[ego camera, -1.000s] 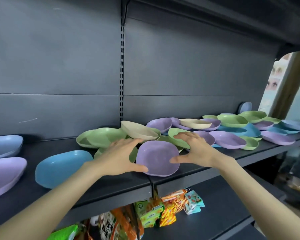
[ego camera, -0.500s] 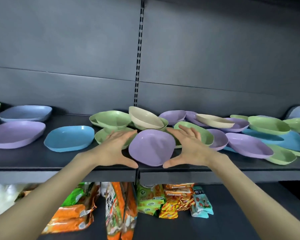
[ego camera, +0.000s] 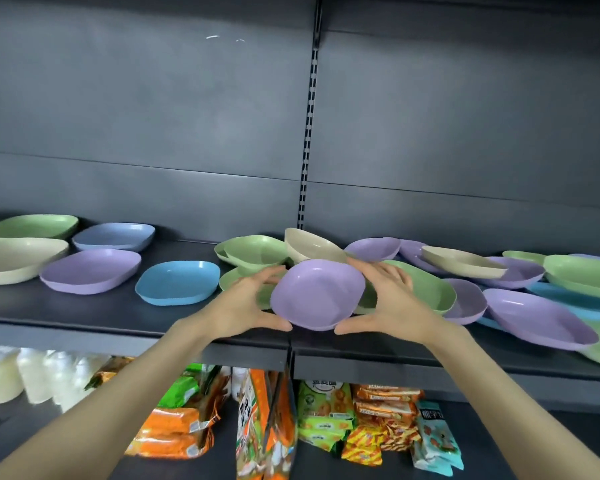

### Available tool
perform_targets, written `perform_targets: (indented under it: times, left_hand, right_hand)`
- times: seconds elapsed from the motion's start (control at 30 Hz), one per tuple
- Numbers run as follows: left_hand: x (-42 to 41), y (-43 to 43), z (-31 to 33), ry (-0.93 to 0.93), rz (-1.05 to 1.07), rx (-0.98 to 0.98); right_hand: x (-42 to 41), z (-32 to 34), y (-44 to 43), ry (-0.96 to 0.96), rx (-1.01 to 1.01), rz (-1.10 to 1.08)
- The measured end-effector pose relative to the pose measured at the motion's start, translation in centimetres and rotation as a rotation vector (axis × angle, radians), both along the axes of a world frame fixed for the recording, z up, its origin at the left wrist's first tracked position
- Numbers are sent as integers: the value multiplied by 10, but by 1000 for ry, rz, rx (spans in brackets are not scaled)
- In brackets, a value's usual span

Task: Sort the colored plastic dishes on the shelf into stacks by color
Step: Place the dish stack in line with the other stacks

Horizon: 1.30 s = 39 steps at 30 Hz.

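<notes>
Head | left hand [ego camera: 246,306], right hand [ego camera: 392,303] fingers curled round purple dish [ego camera: 317,294] | near shelf [ego camera: 84,315] front edge

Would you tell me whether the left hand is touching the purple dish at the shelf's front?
Touching. In the head view the left hand grips the purple dish, thumb against its near rim, no gap.

Arms outstretched, left grip [ego camera: 248,304] and right grip [ego camera: 392,301] curve inward facing each other, thumbs lowest.
</notes>
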<state>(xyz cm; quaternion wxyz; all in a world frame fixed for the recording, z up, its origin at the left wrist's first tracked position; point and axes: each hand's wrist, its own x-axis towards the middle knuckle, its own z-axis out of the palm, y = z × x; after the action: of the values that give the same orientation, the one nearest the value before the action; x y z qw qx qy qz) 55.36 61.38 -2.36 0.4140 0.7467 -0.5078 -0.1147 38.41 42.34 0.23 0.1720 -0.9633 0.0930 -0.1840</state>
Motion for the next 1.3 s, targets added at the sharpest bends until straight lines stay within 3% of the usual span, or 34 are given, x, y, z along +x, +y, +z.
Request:
perform_targets:
  times: [0.17, 0.57, 0.87, 1.3]
  left_hand:
    - [8, 30, 9, 228, 81, -201]
    - [95, 144, 5, 368, 246, -394]
    - [193, 238, -9, 356, 215, -403]
    - [245, 264, -40, 155, 203, -346]
  right_hand:
    - [19, 20, 27, -85, 250, 148]
    - [144, 12, 119, -75, 544, 222]
    - [240, -15, 216, -164, 690, 176]
    - [279, -28, 269, -215, 707, 64]
